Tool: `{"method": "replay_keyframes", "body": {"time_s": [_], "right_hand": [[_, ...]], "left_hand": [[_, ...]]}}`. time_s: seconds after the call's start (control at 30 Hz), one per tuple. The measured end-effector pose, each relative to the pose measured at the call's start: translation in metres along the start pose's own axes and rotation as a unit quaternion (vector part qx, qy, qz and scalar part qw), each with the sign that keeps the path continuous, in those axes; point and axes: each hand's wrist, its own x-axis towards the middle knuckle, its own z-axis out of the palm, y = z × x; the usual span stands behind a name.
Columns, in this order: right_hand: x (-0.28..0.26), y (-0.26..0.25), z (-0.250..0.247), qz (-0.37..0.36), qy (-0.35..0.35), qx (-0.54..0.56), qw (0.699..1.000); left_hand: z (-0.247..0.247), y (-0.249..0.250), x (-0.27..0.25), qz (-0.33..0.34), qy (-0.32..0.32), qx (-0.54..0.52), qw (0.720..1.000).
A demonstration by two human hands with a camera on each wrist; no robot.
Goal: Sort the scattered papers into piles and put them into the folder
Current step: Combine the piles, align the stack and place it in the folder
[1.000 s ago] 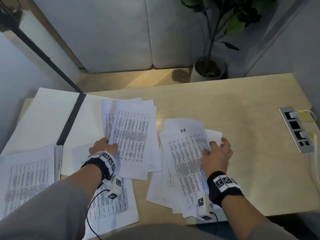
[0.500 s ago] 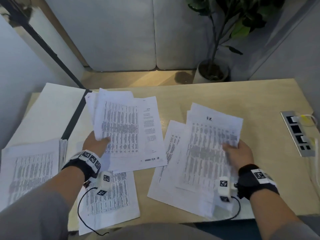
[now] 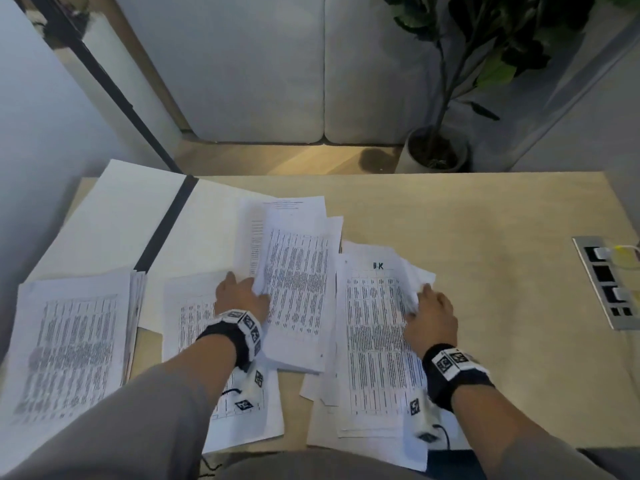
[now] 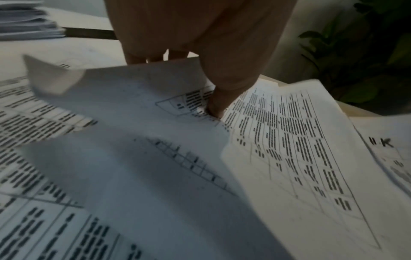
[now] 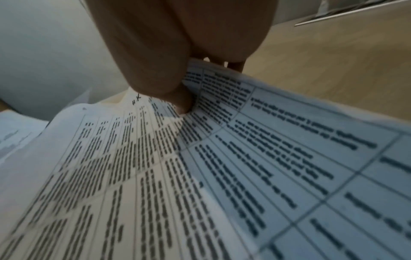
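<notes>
Printed sheets lie scattered over the wooden desk (image 3: 485, 271). My left hand (image 3: 242, 296) pinches the left edge of a bundle of table-printed sheets (image 3: 294, 289), thumb on top, seen close in the left wrist view as the same bundle (image 4: 278, 140). My right hand (image 3: 429, 313) pinches the right edge of a bundle headed "II-K" (image 3: 374, 323), its thumb (image 5: 177, 95) pressing the top sheet (image 5: 200, 167). The open white folder (image 3: 114, 216) with a black spine lies at the left. A squared pile (image 3: 72, 341) rests on its near part.
Loose sheets (image 3: 242, 420) lie under my left wrist near the desk's front edge. A metal socket strip (image 3: 609, 282) with plugged cables sits in the desk at the right. A potted plant (image 3: 436, 147) stands on the floor beyond the desk.
Both hands moved inward, bringing the two held bundles side by side at the desk's middle. The bundles dropped lower toward the desk.
</notes>
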Motion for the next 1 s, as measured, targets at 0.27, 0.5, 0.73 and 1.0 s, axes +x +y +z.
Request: {"method": "replay_keyframes", "body": {"time_s": [0.27, 0.5, 0.73, 1.0], "right_hand": [[-0.017, -0.002, 0.012, -0.017, 0.064, 0.007, 0.998], [-0.012, 0.000, 0.009, 0.076, 0.130, 0.235, 0.960], [-0.005, 0.018, -0.030, 0.197, 0.016, 0.471, 0.860], [0.017, 0.073, -0.078, 0.142, 0.002, 0.521, 0.841]], "left_hand": [[0.004, 0.005, 0.001, 0.004, 0.033, 0.027, 0.999], [0.003, -0.004, -0.003, 0.008, 0.057, -0.115, 0.992], [-0.031, -0.020, -0.002, -0.010, 0.020, -0.273, 0.962], [-0.093, -0.094, -0.038, -0.057, 0.036, -0.329, 0.942]]}}
